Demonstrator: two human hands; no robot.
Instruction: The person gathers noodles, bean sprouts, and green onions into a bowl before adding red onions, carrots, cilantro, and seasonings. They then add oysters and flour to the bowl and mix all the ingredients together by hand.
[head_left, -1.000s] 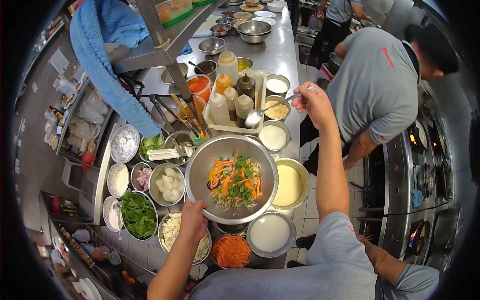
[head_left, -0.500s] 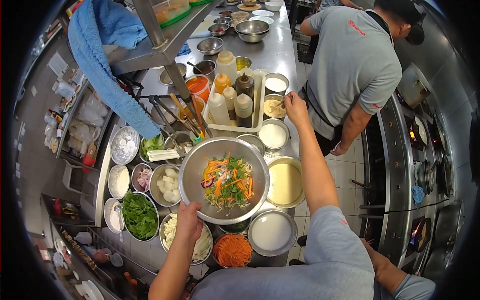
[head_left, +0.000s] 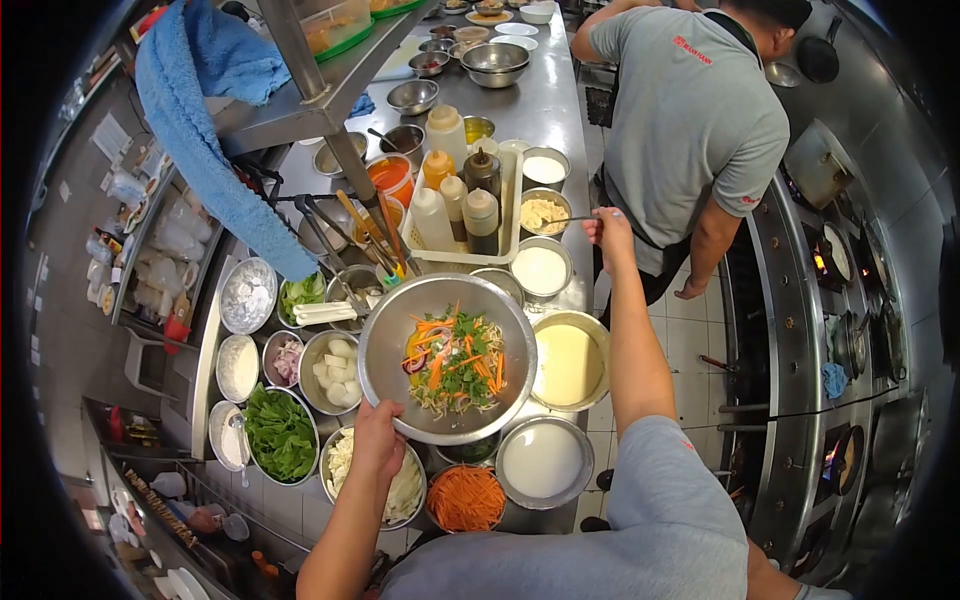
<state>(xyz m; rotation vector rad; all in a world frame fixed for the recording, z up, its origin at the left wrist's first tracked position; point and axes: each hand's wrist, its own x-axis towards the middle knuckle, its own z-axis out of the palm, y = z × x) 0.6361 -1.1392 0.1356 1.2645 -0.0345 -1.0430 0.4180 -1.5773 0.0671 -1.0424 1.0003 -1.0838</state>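
My left hand (head_left: 380, 440) grips the near rim of a steel mixing bowl (head_left: 375, 345), holding it above the ingredient containers. Inside the bowl lie shredded carrot, green leaves, bean sprouts and purple onion slices (head_left: 455, 365). At the right, my right hand (head_left: 612, 232) is closed on the thin handle of a spoon (head_left: 578, 218). The spoon's other end reaches into a small steel container of pale beige seasoning (head_left: 541, 213); its tip is hard to make out. Directly below that stands a container of white powder or granules (head_left: 540, 268).
A basket of squeeze bottles (head_left: 465, 262) stands behind the bowl. Containers of shredded carrot (head_left: 466, 500), leafy greens (head_left: 280, 430), yellow batter (head_left: 568, 365) and white liquid (head_left: 543, 460) surround it. A co-worker (head_left: 690, 120) stands at right, by stoves with flames (head_left: 820, 265).
My right hand has moved slightly down and right from the seasoning container, so more of the spoon handle shows. The mixing bowl stays put. The co-worker has shifted slightly left.
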